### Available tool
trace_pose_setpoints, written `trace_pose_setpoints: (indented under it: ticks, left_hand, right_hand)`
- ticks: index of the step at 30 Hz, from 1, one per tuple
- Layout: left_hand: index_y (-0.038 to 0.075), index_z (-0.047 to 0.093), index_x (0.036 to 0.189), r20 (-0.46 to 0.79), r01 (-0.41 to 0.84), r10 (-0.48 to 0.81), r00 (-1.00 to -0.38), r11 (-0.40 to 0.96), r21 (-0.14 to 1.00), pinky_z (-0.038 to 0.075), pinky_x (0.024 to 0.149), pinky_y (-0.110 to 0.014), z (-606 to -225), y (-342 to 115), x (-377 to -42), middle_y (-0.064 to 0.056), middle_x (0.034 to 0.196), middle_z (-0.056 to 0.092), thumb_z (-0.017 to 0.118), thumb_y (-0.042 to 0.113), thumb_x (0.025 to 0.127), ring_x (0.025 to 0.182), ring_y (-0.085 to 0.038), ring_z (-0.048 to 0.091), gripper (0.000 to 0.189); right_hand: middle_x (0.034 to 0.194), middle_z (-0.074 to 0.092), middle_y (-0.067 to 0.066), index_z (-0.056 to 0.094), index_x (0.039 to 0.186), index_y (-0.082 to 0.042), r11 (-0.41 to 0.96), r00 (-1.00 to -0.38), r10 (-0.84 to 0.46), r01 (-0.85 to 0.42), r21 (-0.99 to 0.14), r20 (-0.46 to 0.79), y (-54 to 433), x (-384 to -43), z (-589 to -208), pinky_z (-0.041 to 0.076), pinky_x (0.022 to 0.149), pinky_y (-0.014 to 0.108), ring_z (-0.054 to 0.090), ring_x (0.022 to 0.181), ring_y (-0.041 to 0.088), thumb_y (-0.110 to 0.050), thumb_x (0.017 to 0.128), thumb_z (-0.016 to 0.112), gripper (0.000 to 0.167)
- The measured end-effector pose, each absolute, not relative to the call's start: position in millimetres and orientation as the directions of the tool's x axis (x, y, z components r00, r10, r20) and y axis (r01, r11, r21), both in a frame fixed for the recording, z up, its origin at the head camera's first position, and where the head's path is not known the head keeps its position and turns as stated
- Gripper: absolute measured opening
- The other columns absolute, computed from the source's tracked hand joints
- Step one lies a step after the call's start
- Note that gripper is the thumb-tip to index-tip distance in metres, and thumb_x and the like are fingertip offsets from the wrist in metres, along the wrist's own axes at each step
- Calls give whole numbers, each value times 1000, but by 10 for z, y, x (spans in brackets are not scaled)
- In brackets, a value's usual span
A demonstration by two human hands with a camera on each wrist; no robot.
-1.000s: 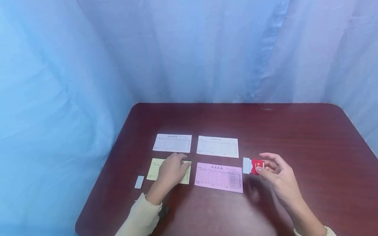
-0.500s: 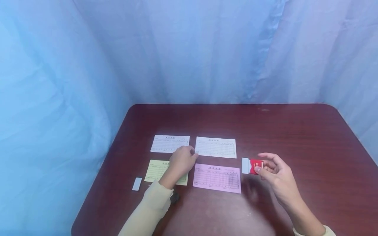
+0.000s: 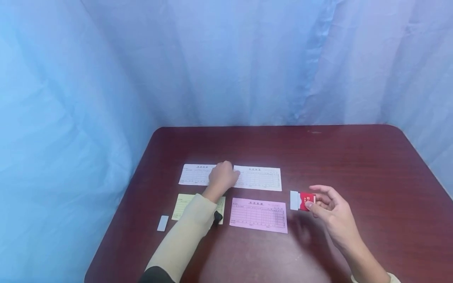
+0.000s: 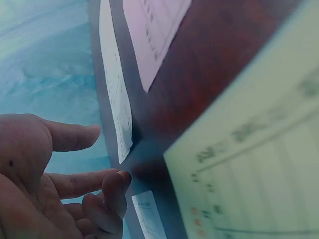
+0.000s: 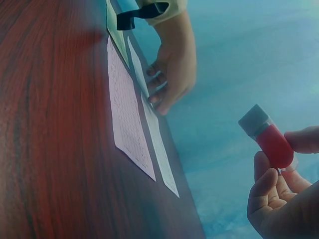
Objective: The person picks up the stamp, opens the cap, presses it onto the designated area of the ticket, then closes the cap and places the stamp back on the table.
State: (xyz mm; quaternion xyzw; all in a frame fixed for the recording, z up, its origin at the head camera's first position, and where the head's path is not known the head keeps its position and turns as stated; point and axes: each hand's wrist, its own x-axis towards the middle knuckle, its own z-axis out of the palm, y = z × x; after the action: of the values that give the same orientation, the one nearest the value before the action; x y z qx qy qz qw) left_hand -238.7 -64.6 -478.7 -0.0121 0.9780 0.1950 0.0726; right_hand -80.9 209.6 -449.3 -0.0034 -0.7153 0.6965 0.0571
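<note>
My right hand [image 3: 334,214] holds a red stamp [image 3: 307,201] with a pale block at its end, raised off the table to the right of the pink receipt slip [image 3: 258,216]. Thumb and fingers grip the red body, as the right wrist view shows. My left hand [image 3: 223,176] reaches over the gap between the left white slip [image 3: 192,175] and the right white slip [image 3: 263,179]. Nothing shows between its partly bent fingers [image 4: 82,185] and its straight thumb; whether they touch paper I cannot tell. The left forearm partly covers the yellow slip [image 3: 182,204].
A small pale rectangular piece [image 3: 162,223], perhaps a cap, lies left of the yellow slip. Everything rests on a dark red wooden table [image 3: 371,165]. Blue curtains [image 3: 226,70] hang behind and to the left. A black strap [image 5: 142,15] sits on the left sleeve.
My left hand has moved from over the yellow slip, away from me and slightly right, to the white slips. The right hand keeps the stamp in nearly the same place.
</note>
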Motion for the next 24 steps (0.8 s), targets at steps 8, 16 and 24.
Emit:
trace_pose_setpoints:
  ticks: [8, 16, 24]
  left_hand:
    - [14, 63, 66, -133, -73, -32, -991, 945, 317, 46, 50, -35, -4824, -619, -2488, -3, 63, 60, 68, 32, 89, 61, -22, 58, 30]
    - [10, 68, 75, -99, -70, -42, -994, 953, 295, 48, 50, -35, -4859, -614, -2515, -4, 66, 60, 72, 25, 88, 61, -21, 58, 20]
    - [7, 70, 84, -92, -96, -68, -993, 937, 337, 47, 50, -33, -4900, -612, -2499, -5, 69, 61, 72, 18, 87, 61, -21, 58, 11]
  right_hand:
    - [86, 65, 7, 60, 121, -8, 42, -995, 77, -67, -997, 70, 2079, -830, -4489, 52, 61, 22, 63, 68, 11, 8, 90, 67, 35]
    - [85, 63, 10, 59, 122, -6, 57, -995, 73, -68, -996, 73, 2090, -855, -4477, 51, 59, 22, 62, 66, 10, 6, 91, 67, 35]
    - [86, 66, 4, 59, 122, -6, 52, -996, 68, -53, -997, 57, 2101, -830, -4496, 52, 61, 23, 64, 69, 11, 6, 91, 67, 33]
